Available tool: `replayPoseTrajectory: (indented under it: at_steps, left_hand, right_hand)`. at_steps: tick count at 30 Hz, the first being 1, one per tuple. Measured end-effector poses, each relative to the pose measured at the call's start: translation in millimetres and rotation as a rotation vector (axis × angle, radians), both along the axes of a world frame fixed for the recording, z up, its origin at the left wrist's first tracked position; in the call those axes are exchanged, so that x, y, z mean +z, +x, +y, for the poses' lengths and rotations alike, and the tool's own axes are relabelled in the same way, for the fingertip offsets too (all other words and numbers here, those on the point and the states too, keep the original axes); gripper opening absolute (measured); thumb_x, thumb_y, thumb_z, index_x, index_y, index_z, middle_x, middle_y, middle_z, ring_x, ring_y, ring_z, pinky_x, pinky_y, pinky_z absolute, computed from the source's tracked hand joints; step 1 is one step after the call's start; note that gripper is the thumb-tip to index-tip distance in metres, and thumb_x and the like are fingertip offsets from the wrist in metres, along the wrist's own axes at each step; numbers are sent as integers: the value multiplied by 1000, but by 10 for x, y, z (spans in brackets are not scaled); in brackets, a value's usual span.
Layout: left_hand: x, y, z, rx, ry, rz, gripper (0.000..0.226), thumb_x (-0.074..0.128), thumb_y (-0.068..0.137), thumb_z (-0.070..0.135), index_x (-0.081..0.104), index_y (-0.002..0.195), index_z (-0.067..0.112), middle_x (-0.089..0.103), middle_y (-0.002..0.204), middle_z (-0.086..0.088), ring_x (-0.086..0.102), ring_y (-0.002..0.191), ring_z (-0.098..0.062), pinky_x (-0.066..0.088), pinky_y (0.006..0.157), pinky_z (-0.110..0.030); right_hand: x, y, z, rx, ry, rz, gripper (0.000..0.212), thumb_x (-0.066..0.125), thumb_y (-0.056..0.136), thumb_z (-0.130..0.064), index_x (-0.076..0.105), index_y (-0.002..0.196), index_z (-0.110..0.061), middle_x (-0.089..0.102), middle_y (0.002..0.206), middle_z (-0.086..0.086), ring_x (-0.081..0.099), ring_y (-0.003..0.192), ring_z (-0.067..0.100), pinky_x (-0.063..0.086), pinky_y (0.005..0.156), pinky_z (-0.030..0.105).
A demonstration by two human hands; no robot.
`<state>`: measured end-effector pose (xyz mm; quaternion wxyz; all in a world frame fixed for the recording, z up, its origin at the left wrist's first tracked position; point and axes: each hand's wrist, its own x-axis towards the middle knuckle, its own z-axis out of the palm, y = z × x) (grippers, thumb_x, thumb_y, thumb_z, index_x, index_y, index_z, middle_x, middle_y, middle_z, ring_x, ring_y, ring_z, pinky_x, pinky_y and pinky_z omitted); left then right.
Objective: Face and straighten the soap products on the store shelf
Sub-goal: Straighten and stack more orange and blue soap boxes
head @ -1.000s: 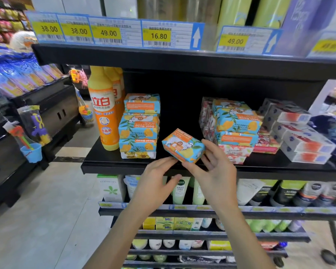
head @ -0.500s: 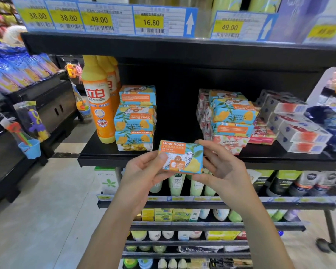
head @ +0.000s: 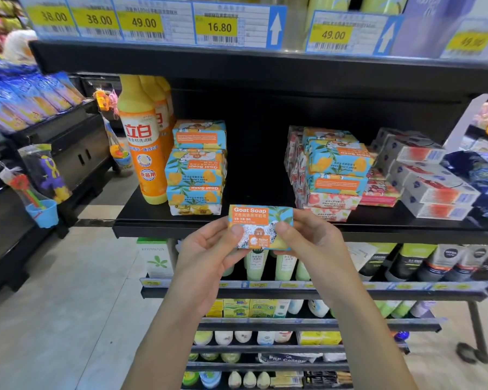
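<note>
A blue and orange Goat Soap bar [head: 261,220] is held upright, label facing me, just in front of the black shelf [head: 158,229] edge. My left hand [head: 209,249] pinches its left end and my right hand [head: 310,240] pinches its right end. On the shelf to the left stands a stack of the same soap [head: 196,170], some labels upside down. A second, uneven stack of goat soap [head: 335,167] sits to the right, with pink soap packs [head: 330,201] under it.
Orange detergent bottles [head: 143,142] stand left of the left stack. White and orange boxes [head: 431,178] lie at the right of the shelf. Price tags [head: 217,26] line the shelf above. Tubes and bottles [head: 259,263] fill lower shelves. A dark display [head: 68,156] stands at the left.
The soap bar went from tilted above the shelf to upright with its front label toward me, and both hands drew it down and closer. Both hands now pinch its ends.
</note>
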<state>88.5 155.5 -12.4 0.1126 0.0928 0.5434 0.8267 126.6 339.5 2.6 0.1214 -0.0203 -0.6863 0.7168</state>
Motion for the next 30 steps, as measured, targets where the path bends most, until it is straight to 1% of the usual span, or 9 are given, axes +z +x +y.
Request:
replayPoseTrajectory:
  at_steps: [2,4,9,11,14,20,23,26,30]
  left_hand:
    - [1,10,-3,0,2,-2,36,64,94,16,65,129,5,74,120,-13,70,116,-26,57,99,-37]
    - [2,17,-3,0,9,-7,36,64,95,15,65,129,5,74,120,-13,70,116,-25,58,97,-34]
    - [31,24,-11,-5,19,-14,37,63,96,13,63,132,7,74,122,-11,69,117,-24,56,101,-35]
    - [46,25,-10,0,16,-23,37,63,96,16,63,132,8,74,122,-10,69,118,-23,55,103,-37]
    - [70,20,-22,-15,-5,-33,42,61,95,30,64,131,8,73,123,-9,68,120,-21,49,108,-42]
    - [96,4,-71,-92,-10,-101,52,58,89,44,66,125,7,75,119,-11,70,115,-23,49,106,-41]
    - [108,-3,-73,-94,12,-130,58,62,85,46,64,126,5,75,118,-14,71,113,-27,55,103,-39]
    - [107,-9,-67,-81,33,-128,55,64,86,40,65,124,1,75,117,-15,71,114,-27,56,99,-37]
    - [96,-9,-49,-67,61,-96,51,63,89,34,66,125,-1,74,119,-17,70,116,-27,56,100,-38]
  right_hand:
    - [-5,-11,1,-6,-2,-14,29,73,90,-22,70,118,-18,78,108,1,73,102,18,61,80,29]
    - [-13,-16,5,-5,0,-11,26,74,89,-22,71,115,-19,78,105,-2,73,101,15,59,79,24]
    - [-15,-24,-5,-3,2,37,42,76,76,-31,71,115,-19,77,100,-5,72,93,11,56,77,20]
    - [-27,-24,6,6,5,62,41,77,74,-28,70,114,-21,77,103,-5,72,93,11,56,78,22]
    - [-41,-19,44,25,22,92,41,79,75,-24,70,115,-24,75,111,-3,71,102,17,58,84,30]
    - [-65,-39,94,65,67,153,47,79,78,-15,65,123,-14,72,119,3,66,116,25,55,96,44]
    - [-72,-58,103,81,68,174,46,78,79,-11,64,123,-12,72,118,2,66,116,24,56,94,41]
    - [-73,-61,98,101,79,175,47,77,79,-9,64,124,-12,72,119,2,65,118,21,56,93,36]
    - [-67,-67,99,112,100,142,50,77,81,-7,63,129,-16,70,126,1,62,125,19,55,100,39]
